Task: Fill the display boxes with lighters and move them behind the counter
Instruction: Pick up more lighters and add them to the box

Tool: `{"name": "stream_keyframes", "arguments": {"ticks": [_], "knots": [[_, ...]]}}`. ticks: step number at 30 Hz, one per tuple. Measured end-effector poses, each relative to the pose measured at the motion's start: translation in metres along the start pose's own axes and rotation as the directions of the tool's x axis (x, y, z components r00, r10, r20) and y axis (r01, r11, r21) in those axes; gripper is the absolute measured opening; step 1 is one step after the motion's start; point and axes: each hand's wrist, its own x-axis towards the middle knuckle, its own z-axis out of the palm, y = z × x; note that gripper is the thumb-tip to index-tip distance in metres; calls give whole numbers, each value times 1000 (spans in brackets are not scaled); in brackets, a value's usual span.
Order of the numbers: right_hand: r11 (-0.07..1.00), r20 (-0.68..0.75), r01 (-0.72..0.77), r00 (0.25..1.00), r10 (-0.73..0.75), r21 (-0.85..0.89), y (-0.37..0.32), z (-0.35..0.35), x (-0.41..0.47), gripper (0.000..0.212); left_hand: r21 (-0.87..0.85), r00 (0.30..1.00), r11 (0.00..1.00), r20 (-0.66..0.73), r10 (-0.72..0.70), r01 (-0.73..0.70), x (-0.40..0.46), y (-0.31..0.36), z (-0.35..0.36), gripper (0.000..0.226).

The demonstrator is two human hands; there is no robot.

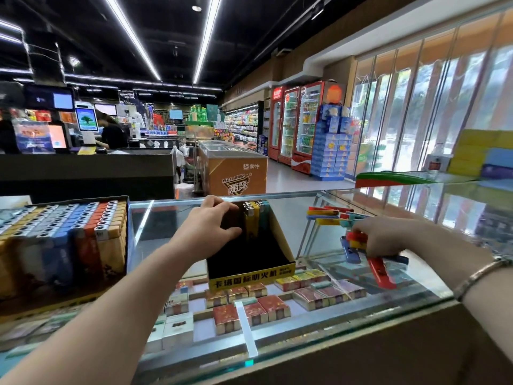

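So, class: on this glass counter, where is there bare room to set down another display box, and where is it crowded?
Bare glass lies between the full display box and the nearly empty display box, though the left hand reaches across it. More lies on the glass counter near its front edge, right of the loose lighters. It is crowded where the right hand grips those lighters.

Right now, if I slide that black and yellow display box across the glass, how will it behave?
The display box is mostly empty cardboard, so probably light and easy to slide on the glass counter. The few upright lighters at its far end may topple.
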Motion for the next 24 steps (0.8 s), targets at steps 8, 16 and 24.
{"name": "stream_keyframes", "arguments": {"ticks": [8, 16, 24], "knots": [[972, -221, 72, 975, -21, 225, 3, 12, 15, 14, 32, 1000, 999, 10, 5, -5, 1, -1, 0, 46], [890, -55, -46, 995, 80, 454, -20, 2, 15, 28, 58, 1000, 998, 16, 4, -5, 0, 0, -1, 45], [854, -3, 10, 1000, -10, 520, -47, 5, 15, 20, 62, 1000, 998, 25, -2, 0, -2, 2, -2, 44]]}}
